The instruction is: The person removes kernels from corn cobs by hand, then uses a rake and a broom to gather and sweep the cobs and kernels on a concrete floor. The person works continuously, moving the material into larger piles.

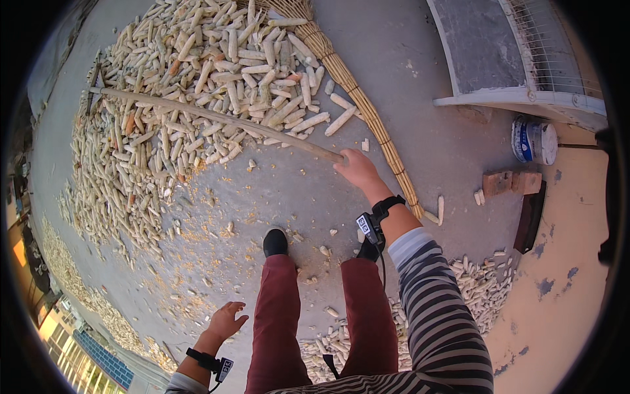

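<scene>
My right hand [358,168] grips the near end of a long wooden handle [216,116]. That handle slants up and left across a large heap of bare corn cobs [197,64]. At its far end is a dark rake-like head [92,81], resting at the heap's left edge; its teeth are hard to make out. My left hand [226,320] hangs low on the left, holding nothing, its fingers apart above the concrete floor. Loose yellow kernels [197,216] and cob bits lie scattered between the heap and my shoes [275,242].
A bundled-stalk broom [364,106] lies right of the heap. Bricks [497,183], a white bucket [534,142] and a dark board [530,219] stand along the right wall. More cobs [480,290] are piled behind my feet. A strip of cobs or kernels [93,300] runs along the left.
</scene>
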